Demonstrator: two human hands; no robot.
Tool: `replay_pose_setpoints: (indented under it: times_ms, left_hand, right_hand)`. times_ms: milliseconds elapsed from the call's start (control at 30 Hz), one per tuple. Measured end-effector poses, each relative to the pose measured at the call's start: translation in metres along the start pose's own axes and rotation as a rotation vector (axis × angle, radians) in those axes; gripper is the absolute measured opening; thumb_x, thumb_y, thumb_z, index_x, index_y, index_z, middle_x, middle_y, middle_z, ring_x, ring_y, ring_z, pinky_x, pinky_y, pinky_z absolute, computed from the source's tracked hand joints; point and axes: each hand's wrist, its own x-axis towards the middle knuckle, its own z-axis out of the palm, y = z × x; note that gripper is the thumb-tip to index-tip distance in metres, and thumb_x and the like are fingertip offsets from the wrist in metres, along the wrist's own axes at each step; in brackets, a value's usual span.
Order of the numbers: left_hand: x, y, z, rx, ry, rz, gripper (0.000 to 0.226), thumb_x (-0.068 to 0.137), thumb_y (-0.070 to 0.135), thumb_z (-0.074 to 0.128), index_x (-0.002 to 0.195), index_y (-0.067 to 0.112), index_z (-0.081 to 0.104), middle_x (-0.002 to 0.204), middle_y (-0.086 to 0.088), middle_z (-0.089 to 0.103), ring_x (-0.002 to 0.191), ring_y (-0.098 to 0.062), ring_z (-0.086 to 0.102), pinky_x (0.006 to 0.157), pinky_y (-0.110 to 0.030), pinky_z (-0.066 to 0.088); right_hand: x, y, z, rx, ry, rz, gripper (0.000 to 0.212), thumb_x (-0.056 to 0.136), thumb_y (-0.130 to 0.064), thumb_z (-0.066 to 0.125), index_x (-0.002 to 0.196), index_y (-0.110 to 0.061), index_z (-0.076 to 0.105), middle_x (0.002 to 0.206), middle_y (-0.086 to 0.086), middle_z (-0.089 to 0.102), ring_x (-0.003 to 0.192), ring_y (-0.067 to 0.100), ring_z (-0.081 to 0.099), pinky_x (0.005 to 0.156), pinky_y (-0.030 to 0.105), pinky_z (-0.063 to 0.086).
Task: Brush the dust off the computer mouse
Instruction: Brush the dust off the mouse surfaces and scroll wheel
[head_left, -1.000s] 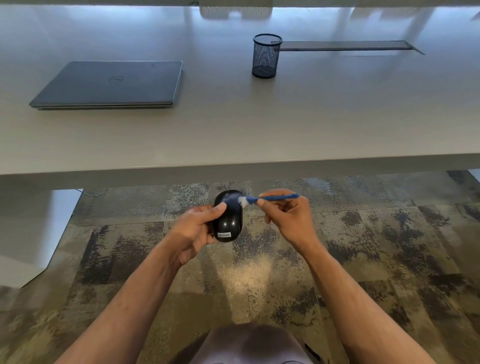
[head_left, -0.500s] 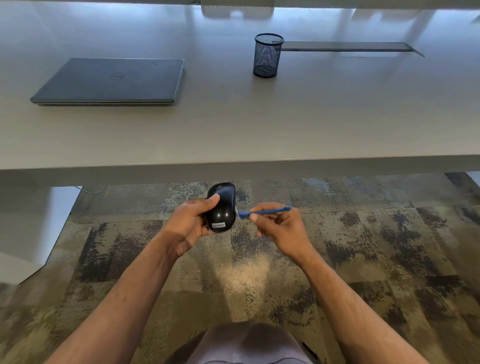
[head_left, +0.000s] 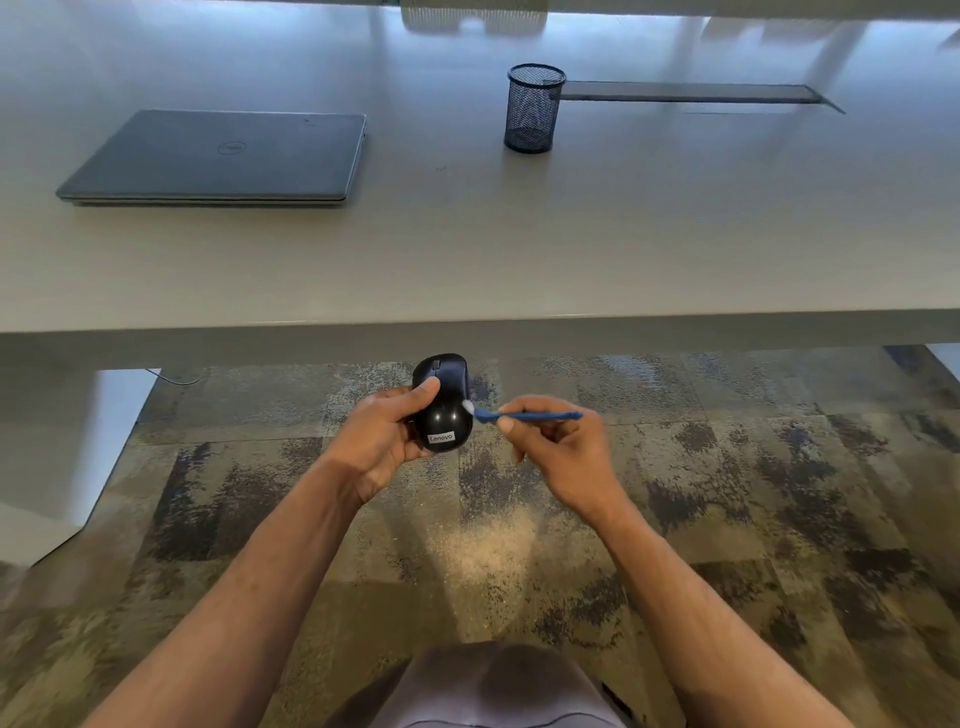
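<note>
A glossy black computer mouse (head_left: 445, 415) with a small label at its near end is held in the air below the desk edge, over the carpet. My left hand (head_left: 382, 441) grips it from the left, thumb across its top. My right hand (head_left: 558, 452) pinches a thin blue brush (head_left: 530, 415) that lies level, pointing left. The brush's white bristle tip touches the mouse's right side.
A pale desk (head_left: 571, 249) spans the upper half of the view, its front edge just beyond the mouse. On it lie a shut grey laptop (head_left: 218, 158) at the left and a black mesh pen cup (head_left: 534, 108) at the middle. Patterned carpet (head_left: 753, 493) lies below.
The brush tip went from the mouse's front end down along its right side, now resting against the middle of that side. Both hands and the mouse rose slightly toward the desk edge.
</note>
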Motion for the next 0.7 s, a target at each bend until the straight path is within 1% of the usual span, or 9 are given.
replay_pose_setpoints:
  times_ms: [67, 133, 200, 267, 367, 433, 500, 600, 700]
  left_hand:
    - [0.001, -0.001, -0.002, -0.014, 0.026, 0.001, 0.048, 0.075, 0.024, 0.07, 0.112, -0.003, 0.059, 0.103, -0.02, 0.07, 0.091, -0.03, 0.071, 0.074, -0.041, 0.06]
    - [0.003, -0.001, -0.003, -0.033, 0.042, 0.003, 0.049, 0.075, 0.024, 0.07, 0.113, -0.003, 0.059, 0.1, -0.018, 0.072, 0.092, -0.031, 0.071, 0.072, -0.04, 0.06]
    - [0.005, -0.002, -0.003, -0.036, 0.043, 0.002, 0.048, 0.075, 0.025, 0.07, 0.114, -0.003, 0.06, 0.099, -0.017, 0.073, 0.094, -0.031, 0.071, 0.076, -0.041, 0.06]
    - [0.006, -0.001, -0.001, -0.041, 0.04, 0.0, 0.048, 0.075, 0.025, 0.07, 0.113, -0.002, 0.06, 0.1, -0.017, 0.073, 0.095, -0.032, 0.07, 0.078, -0.044, 0.059]
    - [0.007, 0.0, -0.001, -0.049, 0.041, -0.005, 0.047, 0.075, 0.023, 0.071, 0.114, -0.002, 0.06, 0.103, -0.018, 0.072, 0.096, -0.032, 0.07, 0.081, -0.046, 0.058]
    - [0.006, 0.0, -0.001, -0.03, 0.039, -0.01, 0.048, 0.075, 0.023, 0.071, 0.114, -0.001, 0.06, 0.106, -0.018, 0.071, 0.097, -0.031, 0.07, 0.084, -0.048, 0.057]
    - [0.007, -0.001, -0.001, -0.02, 0.036, -0.012, 0.051, 0.074, 0.024, 0.071, 0.116, -0.002, 0.059, 0.108, -0.019, 0.07, 0.098, -0.032, 0.07, 0.085, -0.048, 0.057]
    - [0.008, 0.0, -0.001, -0.02, 0.034, -0.01, 0.052, 0.076, 0.025, 0.071, 0.118, -0.003, 0.057, 0.109, -0.02, 0.069, 0.098, -0.032, 0.07, 0.083, -0.046, 0.058]
    - [0.008, 0.002, -0.001, -0.031, 0.047, -0.005, 0.048, 0.077, 0.024, 0.07, 0.115, -0.003, 0.059, 0.104, -0.019, 0.071, 0.096, -0.031, 0.07, 0.08, -0.043, 0.059]
  right_hand:
    - [-0.009, 0.004, 0.004, -0.024, -0.046, 0.002, 0.014, 0.089, -0.008, 0.072, 0.093, -0.021, 0.075, 0.075, 0.006, 0.071, 0.058, 0.01, 0.062, 0.059, 0.02, 0.053]
    - [-0.017, 0.004, 0.01, -0.037, -0.107, -0.013, 0.015, 0.088, -0.007, 0.073, 0.092, -0.022, 0.076, 0.08, 0.016, 0.071, 0.06, 0.011, 0.062, 0.06, 0.02, 0.054]
    - [-0.021, 0.004, 0.013, -0.042, -0.108, -0.03, 0.017, 0.088, -0.006, 0.074, 0.093, -0.022, 0.076, 0.081, 0.022, 0.07, 0.06, 0.012, 0.062, 0.06, 0.021, 0.055]
    - [-0.018, 0.005, 0.009, -0.014, -0.06, -0.017, 0.016, 0.088, -0.006, 0.073, 0.095, -0.021, 0.076, 0.077, 0.018, 0.07, 0.059, 0.012, 0.063, 0.059, 0.021, 0.054]
    - [-0.006, 0.003, -0.003, -0.029, 0.062, 0.014, 0.012, 0.089, -0.011, 0.073, 0.096, -0.02, 0.075, 0.073, 0.001, 0.071, 0.06, 0.009, 0.062, 0.058, 0.019, 0.052]
    - [0.001, 0.001, -0.011, -0.016, 0.161, 0.027, 0.011, 0.09, -0.011, 0.073, 0.098, -0.018, 0.075, 0.073, 0.001, 0.07, 0.059, 0.01, 0.061, 0.059, 0.02, 0.052]
    - [0.003, 0.001, -0.013, -0.003, 0.188, 0.025, 0.01, 0.09, -0.012, 0.073, 0.099, -0.017, 0.075, 0.073, 0.002, 0.071, 0.059, 0.013, 0.062, 0.061, 0.022, 0.054]
    - [-0.003, 0.005, -0.005, -0.009, 0.08, 0.016, 0.011, 0.089, -0.012, 0.073, 0.097, -0.02, 0.075, 0.074, 0.002, 0.071, 0.059, 0.014, 0.062, 0.06, 0.025, 0.054]
    - [-0.016, 0.009, 0.009, -0.001, -0.076, -0.017, 0.018, 0.089, -0.009, 0.072, 0.094, -0.027, 0.076, 0.079, 0.012, 0.07, 0.06, 0.015, 0.061, 0.059, 0.024, 0.054]
